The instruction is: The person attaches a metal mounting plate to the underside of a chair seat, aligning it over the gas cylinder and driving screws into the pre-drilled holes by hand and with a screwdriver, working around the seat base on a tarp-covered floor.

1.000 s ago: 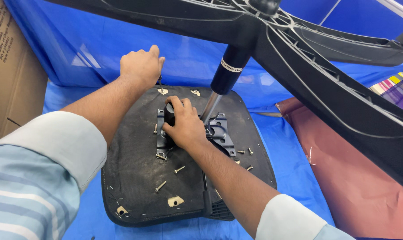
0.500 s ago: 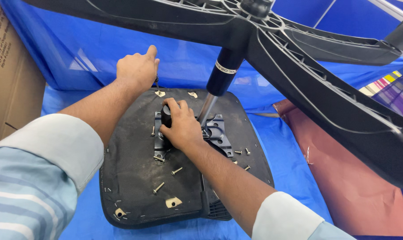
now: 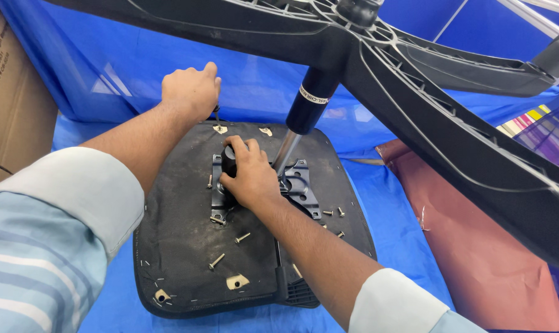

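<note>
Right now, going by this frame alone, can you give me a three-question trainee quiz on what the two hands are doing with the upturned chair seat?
1. True or false: the right hand rests on the metal mounting plate in the middle of the seat underside.
2. Where is the left hand? A) on the cardboard box, B) at the far edge of the seat, closed on a thin dark tool, C) around the gas cylinder.
3. Fill in: loose ___ lie scattered on the seat underside.

Key
1. True.
2. B; the tool points down at a bracket.
3. Screws.
</note>
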